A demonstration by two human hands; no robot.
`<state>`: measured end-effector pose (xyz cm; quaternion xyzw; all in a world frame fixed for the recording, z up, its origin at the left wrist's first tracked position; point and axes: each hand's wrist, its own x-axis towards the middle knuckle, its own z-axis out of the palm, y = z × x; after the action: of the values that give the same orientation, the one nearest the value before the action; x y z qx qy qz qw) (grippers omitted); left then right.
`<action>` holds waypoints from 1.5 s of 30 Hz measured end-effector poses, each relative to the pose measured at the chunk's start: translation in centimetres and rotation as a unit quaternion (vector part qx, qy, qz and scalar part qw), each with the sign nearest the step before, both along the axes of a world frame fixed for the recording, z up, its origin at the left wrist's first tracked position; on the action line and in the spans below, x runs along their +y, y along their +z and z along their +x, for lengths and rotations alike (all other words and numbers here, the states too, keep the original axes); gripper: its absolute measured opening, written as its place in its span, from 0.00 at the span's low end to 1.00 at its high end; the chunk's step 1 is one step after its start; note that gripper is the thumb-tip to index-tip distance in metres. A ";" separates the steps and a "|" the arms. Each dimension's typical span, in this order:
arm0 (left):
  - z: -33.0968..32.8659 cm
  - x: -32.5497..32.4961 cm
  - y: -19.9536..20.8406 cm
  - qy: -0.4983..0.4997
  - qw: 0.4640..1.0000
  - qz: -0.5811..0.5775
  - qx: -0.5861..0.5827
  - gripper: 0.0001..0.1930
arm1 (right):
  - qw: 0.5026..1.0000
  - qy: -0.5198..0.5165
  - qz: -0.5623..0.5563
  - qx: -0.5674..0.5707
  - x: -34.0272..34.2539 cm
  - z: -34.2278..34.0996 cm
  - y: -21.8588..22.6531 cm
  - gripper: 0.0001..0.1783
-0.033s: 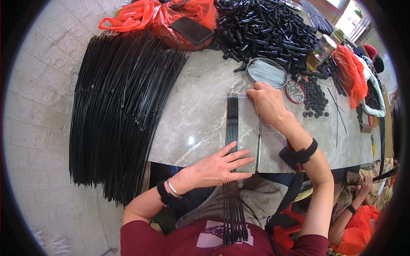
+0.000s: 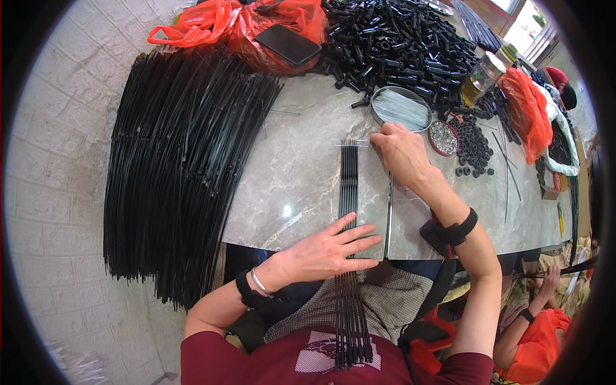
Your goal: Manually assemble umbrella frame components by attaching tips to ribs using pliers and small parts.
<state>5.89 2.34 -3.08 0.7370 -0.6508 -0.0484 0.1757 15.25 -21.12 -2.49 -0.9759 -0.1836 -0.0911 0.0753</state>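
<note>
A row of thin black rods [image 2: 349,183] lies side by side on the table, their near ends reaching past the edge over my lap. My left hand [image 2: 330,250] rests flat across them near that edge, fingers spread and open. At their far ends my right hand [image 2: 399,149] is closed in a pinch on thin silvery wires [image 2: 360,144]. These wires lie crosswise at the rod tips; whether they pass through the rods is too small to tell. Just beyond that hand stands a round dish [image 2: 374,115] of similar silvery wires.
A thick stack of black rods [image 2: 173,167] fills the left side. Black tubular parts [image 2: 398,48] are heaped at the back, beside a phone [image 2: 288,45] on red bags [image 2: 263,25]. Small metal pieces [image 2: 443,138], black rings [image 2: 473,147] and a jar [image 2: 482,78] stand right. Another person's hand [image 2: 549,282] shows far right.
</note>
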 end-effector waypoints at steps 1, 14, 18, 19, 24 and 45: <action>0.0 -0.1 0.0 -0.005 1.000 -0.005 -0.002 0.27 | 1.000 -0.004 -0.004 0.001 -0.3 -0.2 0.3 0.05; 0.0 -0.2 0.0 -0.002 1.000 -0.019 0.015 0.27 | 0.999 0.004 -0.040 -0.029 -0.4 -0.1 0.4 0.07; 0.0 -0.3 0.1 -0.004 1.000 -0.021 0.021 0.27 | 0.999 0.002 -0.047 -0.028 -0.5 -0.2 0.5 0.08; 0.0 -0.3 0.0 -0.004 1.000 -0.021 0.021 0.27 | 0.998 0.002 -0.047 -0.027 -0.5 -0.2 0.6 0.08; 0.0 -0.3 0.0 -0.003 1.000 -0.018 0.020 0.27 | 0.999 0.010 -0.041 -0.033 -0.4 -0.1 0.5 0.08; 0.1 -0.3 -0.1 -0.006 1.000 -0.025 -0.006 0.24 | 0.998 0.031 -0.007 -0.061 0.8 0.8 -0.5 0.03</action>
<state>6.02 1.99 -3.16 0.7290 -0.6571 -0.0280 0.1899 16.08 -20.34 -2.98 -0.9628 -0.2191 -0.1463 0.0597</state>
